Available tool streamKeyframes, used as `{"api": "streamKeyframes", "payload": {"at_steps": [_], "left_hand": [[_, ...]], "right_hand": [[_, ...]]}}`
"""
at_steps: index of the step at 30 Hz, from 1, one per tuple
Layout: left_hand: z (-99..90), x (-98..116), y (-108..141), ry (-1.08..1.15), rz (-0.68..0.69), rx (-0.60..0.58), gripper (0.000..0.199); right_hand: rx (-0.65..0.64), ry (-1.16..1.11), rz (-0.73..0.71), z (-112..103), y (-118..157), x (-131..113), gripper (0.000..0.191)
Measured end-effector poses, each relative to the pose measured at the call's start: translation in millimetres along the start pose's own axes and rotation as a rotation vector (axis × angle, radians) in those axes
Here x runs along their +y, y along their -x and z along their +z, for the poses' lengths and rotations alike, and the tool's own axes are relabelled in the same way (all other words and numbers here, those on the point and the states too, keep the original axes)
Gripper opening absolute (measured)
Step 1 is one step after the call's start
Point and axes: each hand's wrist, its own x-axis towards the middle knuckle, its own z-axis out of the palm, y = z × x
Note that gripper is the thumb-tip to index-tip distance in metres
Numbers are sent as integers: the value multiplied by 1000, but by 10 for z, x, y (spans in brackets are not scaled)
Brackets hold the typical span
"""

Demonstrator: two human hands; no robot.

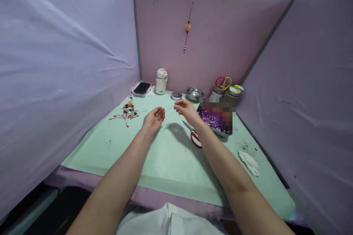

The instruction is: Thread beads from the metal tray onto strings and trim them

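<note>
My left hand [154,118] is turned palm up above the table with its fingers curled in. Small specks seem to lie in its palm, too tiny to make out. To its right, my right hand [185,109] is closed in a pinch on a thin thread [170,108], which runs toward my left hand. Below my right hand lie scissors [192,134] with red handles, blades pointing away to the left. Beside my right wrist stands a metal tray [213,121] filled with purple and dark beads; its far part is blurred out.
Beaded red cords [129,112] lie at the left. At the back stand a phone [142,88], white bottle [161,81], small dish [176,96], metal bowl [194,94] and jars [234,93]. A white glove-like cloth [249,162] lies right. A beaded strand [188,28] hangs behind.
</note>
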Motion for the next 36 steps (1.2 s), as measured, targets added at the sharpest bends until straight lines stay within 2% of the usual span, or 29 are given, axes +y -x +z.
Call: {"api": "streamKeyframes", "payload": {"at_steps": [3,6,8,10,12,13,14,15,16,18,19,21,24,28,32,36], "left_hand": [[-48,-8,-41,-371,126,57,7],[-116,3,-48,-1009,339,58,14],[-154,21,-22,-1432,474,152,19],[-170,35,19,-1687,584,287,22],[-155,37,56,-1733,704,383,23],[-139,33,68,-1694,771,387,26],[-119,27,73,-1625,838,356,30],[-99,18,71,-1537,876,267,33],[-82,8,63,-1439,866,136,36],[-63,-11,35,-1247,718,-98,36],[-64,-18,18,-1180,631,-168,34],[-82,-24,-13,-1120,497,-233,32],[-128,-6,-41,-1191,467,-274,29],[-165,46,-49,-1372,574,-310,18],[-159,91,-41,-1549,650,-226,16],[-173,120,-16,-1758,614,-171,19]], "right_hand": [[-150,265,-74,172,-26,183,11],[-209,463,-139,211,-16,303,14],[-215,542,-169,186,-8,319,16],[-224,601,-194,154,-2,295,18],[-253,651,-217,133,6,249,19],[-270,673,-229,130,13,223,20],[-284,691,-239,130,21,197,21],[-292,706,-249,134,30,174,21],[-294,715,-259,138,39,153,22],[-280,719,-274,146,55,121,21],[-266,716,-278,148,60,110,20],[-241,706,-275,142,65,98,17],[-234,722,-245,112,62,92,18],[-313,813,-152,47,50,91,24],[-339,889,-72,-11,43,93,26],[-354,910,-67,-5,41,125,26]]}}
